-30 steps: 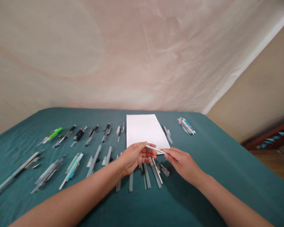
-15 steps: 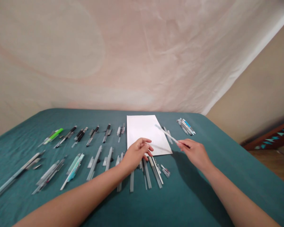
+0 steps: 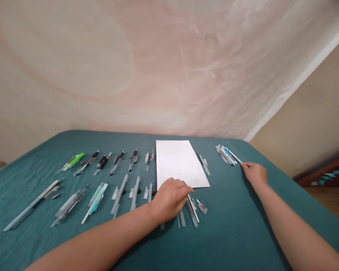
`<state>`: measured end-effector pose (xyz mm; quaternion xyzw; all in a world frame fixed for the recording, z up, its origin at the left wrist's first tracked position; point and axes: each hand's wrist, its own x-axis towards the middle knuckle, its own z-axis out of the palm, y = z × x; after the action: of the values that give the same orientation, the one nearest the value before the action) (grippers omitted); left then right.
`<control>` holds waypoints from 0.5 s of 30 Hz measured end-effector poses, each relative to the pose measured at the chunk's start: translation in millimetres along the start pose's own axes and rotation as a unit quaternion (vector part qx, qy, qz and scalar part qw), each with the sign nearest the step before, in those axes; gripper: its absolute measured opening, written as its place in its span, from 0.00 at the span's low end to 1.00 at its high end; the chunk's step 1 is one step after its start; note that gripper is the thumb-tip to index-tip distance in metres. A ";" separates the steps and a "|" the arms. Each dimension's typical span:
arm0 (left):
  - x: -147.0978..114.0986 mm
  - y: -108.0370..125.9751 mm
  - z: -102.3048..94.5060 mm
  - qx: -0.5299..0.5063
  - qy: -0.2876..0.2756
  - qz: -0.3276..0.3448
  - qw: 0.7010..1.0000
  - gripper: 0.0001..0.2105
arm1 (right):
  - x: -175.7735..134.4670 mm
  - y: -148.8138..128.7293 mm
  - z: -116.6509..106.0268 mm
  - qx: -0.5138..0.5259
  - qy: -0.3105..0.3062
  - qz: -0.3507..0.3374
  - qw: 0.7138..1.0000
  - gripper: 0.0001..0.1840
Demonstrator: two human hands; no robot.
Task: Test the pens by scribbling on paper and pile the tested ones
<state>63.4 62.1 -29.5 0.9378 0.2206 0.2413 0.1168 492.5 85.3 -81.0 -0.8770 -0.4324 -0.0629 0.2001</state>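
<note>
At the far right of the table, my right hand (image 3: 255, 175) pinches the near end of a thin white pen refill (image 3: 234, 156). The refill lies along the right side of a bundle of slim pen refills (image 3: 223, 155), one with a blue part. My left hand (image 3: 171, 199) is curled, palm down, over the near edge of a white sheet of paper (image 3: 177, 160). Its fingertips are mostly hidden, and whether they hold anything cannot be seen. Just right of it and partly under it lie clear pen barrels and white sticks (image 3: 192, 212).
Taken-apart pens lie in two rows on the green tablecloth (image 3: 228, 233), including black-grip pens (image 3: 104, 161), a bright green one (image 3: 76, 160) and a turquoise one (image 3: 95, 203). Small clear pieces (image 3: 202, 207) and clear caps (image 3: 205, 165) flank the paper. A pale cloth hangs behind.
My right hand has moved right and away from the paper, bringing the refill down beside the bundle. My left hand has turned palm down and its fingers have curled in. The view has shifted slightly.
</note>
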 end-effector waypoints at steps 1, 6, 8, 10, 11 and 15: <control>0.2 -0.9 0.7 0.001 0.007 -0.007 1.000 0.13 | -1.4 -0.3 4.5 -0.009 0.005 -0.004 1.000 0.21; 2.3 -2.5 1.4 -0.004 0.024 -0.034 0.999 0.11 | -8.0 -0.5 11.1 -0.031 0.021 -0.027 0.999 0.21; 2.7 -2.5 1.4 -0.004 0.024 -0.040 0.999 0.11 | -8.6 -1.6 4.3 -0.026 0.028 -0.039 0.998 0.22; 2.6 -2.3 1.4 0.000 0.023 -0.045 0.999 0.11 | -10.2 -7.3 -8.1 -0.015 0.036 -0.054 0.998 0.21; 2.4 -2.1 1.4 0.002 0.023 -0.047 0.999 0.11 | -12.9 -13.2 -16.4 -0.009 0.039 -0.063 0.997 0.21; 3.0 -0.9 0.1 0.000 0.028 -0.063 0.998 0.11 | -52.2 -61.3 -57.3 0.069 -0.016 -0.151 0.986 0.18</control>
<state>65.5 64.3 -28.7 0.9148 0.2825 0.2599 0.1253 415.7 57.3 -25.3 -0.7864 -0.5663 -0.0485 0.2419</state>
